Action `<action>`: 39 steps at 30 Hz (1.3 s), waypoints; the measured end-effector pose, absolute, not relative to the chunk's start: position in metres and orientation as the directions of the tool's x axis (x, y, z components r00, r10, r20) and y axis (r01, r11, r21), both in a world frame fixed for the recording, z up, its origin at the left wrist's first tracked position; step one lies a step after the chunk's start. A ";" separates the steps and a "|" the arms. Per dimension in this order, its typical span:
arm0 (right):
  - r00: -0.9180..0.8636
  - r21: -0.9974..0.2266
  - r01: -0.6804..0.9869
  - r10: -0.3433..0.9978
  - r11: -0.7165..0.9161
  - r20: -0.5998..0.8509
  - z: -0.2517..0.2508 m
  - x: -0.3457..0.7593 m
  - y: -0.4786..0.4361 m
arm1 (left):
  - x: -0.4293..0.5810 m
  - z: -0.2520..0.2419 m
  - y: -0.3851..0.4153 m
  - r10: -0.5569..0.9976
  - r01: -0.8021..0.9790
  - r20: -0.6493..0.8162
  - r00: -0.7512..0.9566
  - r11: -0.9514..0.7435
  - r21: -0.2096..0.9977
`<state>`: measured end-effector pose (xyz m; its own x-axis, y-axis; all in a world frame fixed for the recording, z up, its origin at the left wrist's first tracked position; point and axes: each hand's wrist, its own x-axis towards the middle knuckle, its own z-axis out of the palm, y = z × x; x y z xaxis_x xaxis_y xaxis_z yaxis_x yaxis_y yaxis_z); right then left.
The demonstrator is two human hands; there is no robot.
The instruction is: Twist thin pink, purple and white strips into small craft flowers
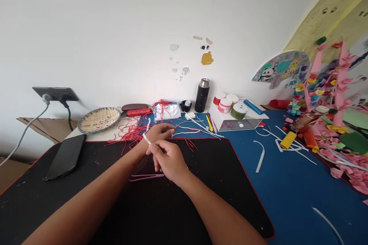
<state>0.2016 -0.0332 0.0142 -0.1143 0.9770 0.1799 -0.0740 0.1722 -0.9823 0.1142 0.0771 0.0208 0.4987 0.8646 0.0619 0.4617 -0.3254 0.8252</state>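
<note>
My left hand (157, 131) reaches forward over the far edge of the black mat (86, 199), fingers curled, with a thin white strip (147, 134) lying across its wrist. My right hand (168, 159) is closed in a pinch on the end of that white strip, right beside the left wrist. Under the right hand a pair of pink tweezers (145, 177) lies flat on the mat. Loose red string scraps (130, 132) are scattered just beyond the hands.
A black phone (66, 155) lies on the mat at left, near a woven basket (99, 120) and a red thread spool (138, 112). Behind stand a black flask (202, 95), paint jars (225, 104) and a clear box (238, 123). Pink paper flowers (345, 160) crowd the right.
</note>
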 end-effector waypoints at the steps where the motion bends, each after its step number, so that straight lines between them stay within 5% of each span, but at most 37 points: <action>1: -0.102 -0.981 -0.084 0.978 0.173 0.181 0.014 0.202 -0.032 | 0.103 0.020 0.070 0.862 0.421 0.047 0.505 -0.294 0.858; 2: -0.102 -0.981 -0.097 0.978 0.170 0.180 0.013 0.202 -0.031 | 0.090 0.020 0.063 0.858 0.348 0.032 0.513 -0.242 0.906; 4: -0.124 -0.981 -0.131 0.980 0.141 0.157 0.010 0.201 -0.031 | 0.062 0.021 0.050 0.850 -0.040 -0.078 0.520 0.116 0.992; 8: -0.206 -0.988 -0.139 0.975 0.059 0.087 0.003 0.196 -0.030 | 0.020 0.028 0.026 0.807 -0.293 -0.149 0.571 0.370 0.882; 16: -0.318 -0.998 -0.051 0.948 -0.021 -0.004 -0.008 0.190 -0.033 | 0.005 0.023 0.006 0.855 -0.060 -0.128 0.502 0.183 0.981; 21: -0.311 -0.999 -0.005 0.950 -0.033 -0.030 -0.012 0.190 -0.033 | 0.004 0.013 0.010 0.950 -0.104 -0.062 0.306 0.098 0.990; 30: -0.315 -0.983 0.185 0.947 0.003 -0.057 -0.005 0.191 -0.037 | -0.001 0.011 0.009 0.982 -0.136 0.031 0.184 -0.006 0.991; 39: -0.287 -0.979 0.206 0.956 0.008 -0.053 -0.011 0.192 -0.034 | -0.005 0.004 0.015 0.990 -0.101 0.086 0.115 -0.075 0.992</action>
